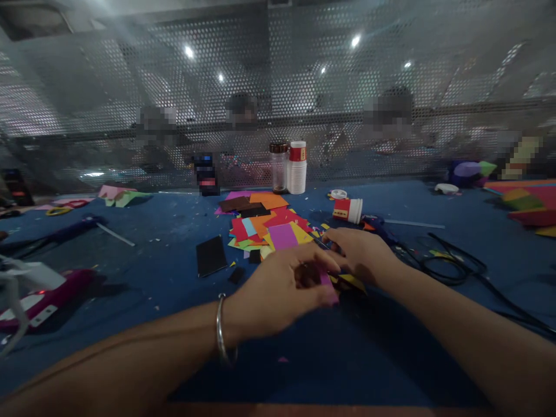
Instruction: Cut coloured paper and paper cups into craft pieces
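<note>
My left hand (289,284), with a silver bangle at the wrist, pinches a small purple piece of paper (326,288) between thumb and fingers. Just beyond it, my right hand (362,252) is bent inward with its fingers curled. A thin dark object (320,241) shows at its fingertips, too blurred to name. A yellow scrap of paper (353,282) lies below the right hand. Ahead of both hands is a pile of coloured paper (278,219), with a purple sheet on a yellow one at its near side.
A stack of paper cups (297,174) stands beside a clear jar (278,171). A red and white cup (347,211) lies on its side near a glue gun (382,227) with a black cord (456,272). Black card (211,256) and a magenta power strip (52,298) are at left.
</note>
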Demonstrator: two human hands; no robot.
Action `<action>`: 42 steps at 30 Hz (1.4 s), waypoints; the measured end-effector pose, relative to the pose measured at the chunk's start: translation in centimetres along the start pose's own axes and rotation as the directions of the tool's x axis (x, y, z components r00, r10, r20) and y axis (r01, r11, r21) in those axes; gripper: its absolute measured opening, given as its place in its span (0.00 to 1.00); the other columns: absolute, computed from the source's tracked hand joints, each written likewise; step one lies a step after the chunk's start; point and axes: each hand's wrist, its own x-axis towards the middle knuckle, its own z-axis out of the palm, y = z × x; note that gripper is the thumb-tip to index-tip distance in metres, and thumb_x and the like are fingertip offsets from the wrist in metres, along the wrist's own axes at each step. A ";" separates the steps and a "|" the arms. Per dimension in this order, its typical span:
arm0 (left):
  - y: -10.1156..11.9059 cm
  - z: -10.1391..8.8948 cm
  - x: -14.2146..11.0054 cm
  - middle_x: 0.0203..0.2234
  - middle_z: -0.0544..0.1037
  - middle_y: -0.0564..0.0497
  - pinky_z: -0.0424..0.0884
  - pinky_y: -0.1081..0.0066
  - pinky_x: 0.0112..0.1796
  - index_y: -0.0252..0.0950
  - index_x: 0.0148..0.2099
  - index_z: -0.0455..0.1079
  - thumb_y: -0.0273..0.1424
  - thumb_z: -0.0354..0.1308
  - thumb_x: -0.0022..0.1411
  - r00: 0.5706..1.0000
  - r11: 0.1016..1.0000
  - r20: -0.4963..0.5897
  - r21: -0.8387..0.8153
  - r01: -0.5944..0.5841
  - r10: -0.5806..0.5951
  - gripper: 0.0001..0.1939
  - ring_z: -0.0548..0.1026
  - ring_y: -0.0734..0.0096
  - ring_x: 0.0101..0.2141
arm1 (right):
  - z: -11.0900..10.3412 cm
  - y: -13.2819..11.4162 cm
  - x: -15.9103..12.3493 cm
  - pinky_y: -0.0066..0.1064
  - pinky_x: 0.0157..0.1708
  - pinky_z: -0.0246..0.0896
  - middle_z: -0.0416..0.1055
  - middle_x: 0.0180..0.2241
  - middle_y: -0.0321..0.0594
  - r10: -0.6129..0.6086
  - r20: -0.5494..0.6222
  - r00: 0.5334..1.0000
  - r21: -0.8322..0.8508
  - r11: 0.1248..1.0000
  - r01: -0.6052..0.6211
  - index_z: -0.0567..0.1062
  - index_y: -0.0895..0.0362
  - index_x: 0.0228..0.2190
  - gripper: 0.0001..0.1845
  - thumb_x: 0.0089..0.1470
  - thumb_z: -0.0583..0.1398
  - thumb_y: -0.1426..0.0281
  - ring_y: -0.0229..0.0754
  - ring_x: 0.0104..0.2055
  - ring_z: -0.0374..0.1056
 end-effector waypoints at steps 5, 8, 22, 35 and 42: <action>-0.8 1.8 -0.9 0.26 0.76 0.54 0.66 0.77 0.28 0.32 0.44 0.76 0.23 0.62 0.53 0.969 0.970 0.138 0.156 0.185 -0.206 0.14 0.71 0.77 0.26 | 0.3 -0.1 0.1 0.31 0.31 0.57 0.77 0.38 0.47 -0.015 -0.006 1.000 0.007 1.000 0.015 0.75 0.57 0.47 0.17 0.56 0.56 0.73 0.50 0.39 0.73; -1.3 1.6 -0.9 0.29 0.79 0.51 0.67 0.75 0.30 0.33 0.44 0.78 0.23 0.60 0.55 0.970 0.933 0.203 0.355 0.054 -0.134 0.13 0.72 0.75 0.27 | 0.5 0.2 0.2 0.30 0.31 0.57 0.76 0.38 0.46 -0.029 -0.016 0.999 0.046 0.998 0.030 0.76 0.56 0.45 0.17 0.55 0.56 0.74 0.48 0.38 0.72; 0.1 -2.9 0.8 0.54 0.70 0.42 0.70 0.59 0.49 0.37 0.61 0.61 0.24 0.54 0.61 0.924 0.480 0.034 0.847 -0.229 0.381 0.25 0.70 0.58 0.52 | -1.8 -0.6 -1.4 0.25 0.22 0.54 0.66 0.25 0.32 -0.010 -0.036 0.999 0.828 0.559 0.036 0.78 0.57 0.36 0.13 0.48 0.56 0.71 0.34 0.22 0.59; 0.3 -4.5 2.3 0.42 0.79 0.45 0.64 0.59 0.45 0.38 0.38 0.77 0.28 0.55 0.64 0.865 0.230 0.192 0.917 -0.326 0.463 0.08 0.70 0.59 0.41 | -2.9 -2.5 -2.9 0.21 0.17 0.59 0.68 0.23 0.31 -0.084 0.192 0.978 0.981 -0.020 -0.194 0.76 0.58 0.32 0.07 0.47 0.62 0.70 0.30 0.18 0.62; 0.3 -3.7 2.4 0.31 0.78 0.43 0.65 0.58 0.43 0.35 0.34 0.74 0.29 0.53 0.64 0.942 0.188 0.214 0.945 -0.266 0.259 0.09 0.70 0.59 0.36 | -2.4 -2.7 -3.1 0.21 0.19 0.59 0.68 0.25 0.32 -0.149 0.048 0.988 0.977 0.212 -0.015 0.77 0.56 0.39 0.10 0.54 0.63 0.67 0.31 0.22 0.64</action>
